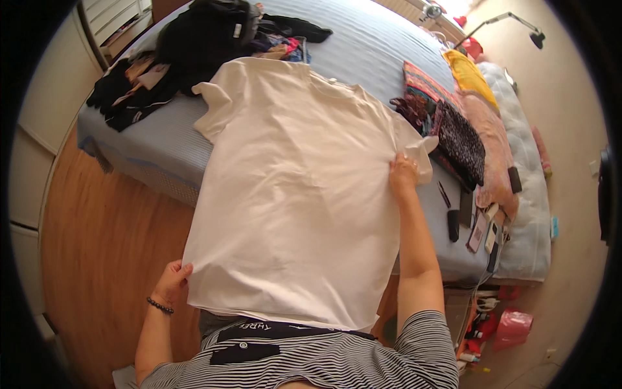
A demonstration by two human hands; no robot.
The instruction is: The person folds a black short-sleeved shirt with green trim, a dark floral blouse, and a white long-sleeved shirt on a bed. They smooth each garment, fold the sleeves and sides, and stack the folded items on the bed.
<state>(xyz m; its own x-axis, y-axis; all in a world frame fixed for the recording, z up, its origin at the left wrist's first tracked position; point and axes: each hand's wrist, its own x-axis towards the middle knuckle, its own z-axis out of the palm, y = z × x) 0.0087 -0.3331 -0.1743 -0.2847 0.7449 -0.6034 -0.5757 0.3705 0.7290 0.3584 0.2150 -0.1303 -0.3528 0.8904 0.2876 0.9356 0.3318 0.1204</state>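
A white short-sleeved T-shirt (291, 188) is spread wide in front of me, its neckline and sleeves lying toward the bed and its hem close to my waist. My left hand (172, 282), with a dark bead bracelet on the wrist, pinches the shirt's lower left side near the hem. Farther out, my right hand (404, 174) grips the cloth at the right side, just below the right sleeve. Some creases run from that grip across the chest. The thumb of each hand shows on top of the fabric; some fingers are hidden.
Under the shirt's far part is a bed with a light blue cover (363, 39). Dark clothes (136, 87) and a black bag (204, 32) lie at its far left. To the right are a dark patterned bag (459, 139), a yellow pillow (472, 78) and a phone (478, 232).
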